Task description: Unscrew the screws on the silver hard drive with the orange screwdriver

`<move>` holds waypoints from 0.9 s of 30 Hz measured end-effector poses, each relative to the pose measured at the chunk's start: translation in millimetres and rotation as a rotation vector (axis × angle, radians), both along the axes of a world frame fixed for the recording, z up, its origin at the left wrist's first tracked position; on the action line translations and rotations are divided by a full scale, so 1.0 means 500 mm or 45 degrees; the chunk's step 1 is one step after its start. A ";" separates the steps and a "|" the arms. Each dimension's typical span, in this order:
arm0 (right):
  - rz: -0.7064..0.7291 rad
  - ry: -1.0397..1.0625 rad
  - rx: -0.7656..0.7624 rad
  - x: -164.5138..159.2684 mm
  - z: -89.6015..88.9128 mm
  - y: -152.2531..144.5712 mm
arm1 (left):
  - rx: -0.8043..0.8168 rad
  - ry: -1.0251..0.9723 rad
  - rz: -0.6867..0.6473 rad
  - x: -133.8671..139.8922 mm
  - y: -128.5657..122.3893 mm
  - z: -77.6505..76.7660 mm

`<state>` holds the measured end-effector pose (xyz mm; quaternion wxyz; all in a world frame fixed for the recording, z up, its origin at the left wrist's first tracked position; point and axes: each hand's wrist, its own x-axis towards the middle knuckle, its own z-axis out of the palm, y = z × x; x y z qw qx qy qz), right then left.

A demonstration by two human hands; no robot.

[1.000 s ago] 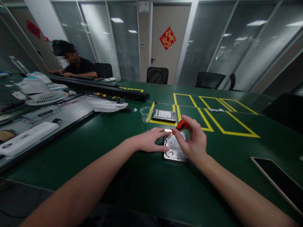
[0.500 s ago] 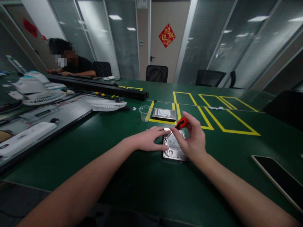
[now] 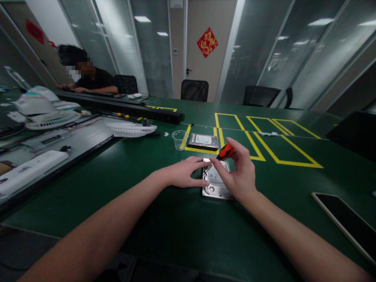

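Observation:
A silver hard drive [image 3: 216,184] lies flat on the green table in front of me, its label partly covered by my hands. My left hand [image 3: 188,172] rests at the drive's left side, thumb and forefinger stretched out and apart on its top. In my right hand [image 3: 242,172] is an orange and black screwdriver [image 3: 225,152], held slanting with the fingers closed round its handle. Its thin shaft points down to the left side of the drive's cover, close to my left fingers. Whether the tip sits in a screw is too small to tell.
Behind the drive stand a clear plastic cup [image 3: 179,140] and a second hard drive [image 3: 203,141]. A phone [image 3: 346,223] lies at the right. Fan parts [image 3: 131,128], a long black bar [image 3: 123,106] and a large panel [image 3: 88,137] occupy the left; a person sits beyond.
The view has shifted very slightly. Both hands, the screwdriver and the drive keep practically the same places.

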<state>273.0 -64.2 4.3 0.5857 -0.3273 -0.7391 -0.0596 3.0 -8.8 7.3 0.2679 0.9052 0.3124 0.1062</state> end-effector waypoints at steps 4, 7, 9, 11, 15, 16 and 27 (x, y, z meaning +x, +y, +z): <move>0.017 0.002 -0.013 -0.005 0.003 -0.007 | 0.008 0.026 0.008 0.001 0.000 0.001; 0.042 0.025 -0.023 -0.007 0.000 -0.010 | 0.004 0.030 0.006 0.003 0.000 -0.001; 0.039 0.026 -0.027 -0.004 -0.003 -0.009 | 0.005 0.015 -0.001 0.003 0.001 -0.002; 0.011 0.019 -0.028 0.002 -0.006 -0.004 | 0.010 -0.002 -0.010 0.003 0.002 -0.004; -0.030 0.019 -0.004 0.008 -0.008 0.004 | 0.016 0.001 -0.009 0.003 0.003 -0.006; -0.033 0.023 -0.007 0.008 -0.008 0.005 | 0.015 0.008 -0.004 0.003 0.003 -0.006; 0.016 -0.001 -0.041 -0.003 0.002 -0.005 | -0.019 0.029 0.020 0.001 -0.001 0.004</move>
